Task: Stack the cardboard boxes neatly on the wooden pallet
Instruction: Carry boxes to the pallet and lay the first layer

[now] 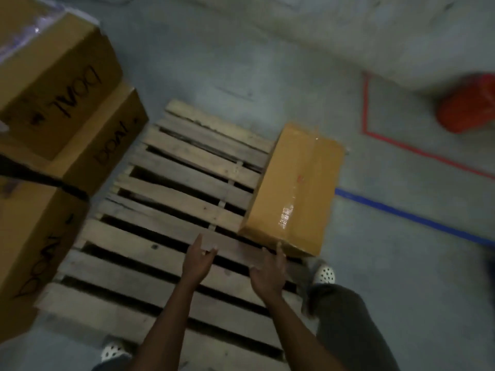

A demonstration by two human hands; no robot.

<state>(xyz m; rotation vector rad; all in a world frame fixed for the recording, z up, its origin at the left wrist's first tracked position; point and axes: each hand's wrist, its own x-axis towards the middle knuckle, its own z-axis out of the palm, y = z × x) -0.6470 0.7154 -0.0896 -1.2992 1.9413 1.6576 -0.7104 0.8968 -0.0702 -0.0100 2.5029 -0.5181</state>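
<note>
A slatted wooden pallet (182,199) lies on the grey floor in front of me. One taped cardboard box (294,188) sits flat along the pallet's right edge. My left hand (198,261) hovers over the slats with fingers spread, holding nothing. My right hand (267,274) is also open, its fingertips just short of the box's near corner; whether they touch it is unclear in the blur. A stack of larger printed cardboard boxes (53,103) stands beside the pallet on the left.
A red object (466,108) lies on the floor at the far right, inside red floor tape (396,145). Blue floor tape (412,218) runs right of the pallet. My shoes (325,274) stand at the pallet's near edge.
</note>
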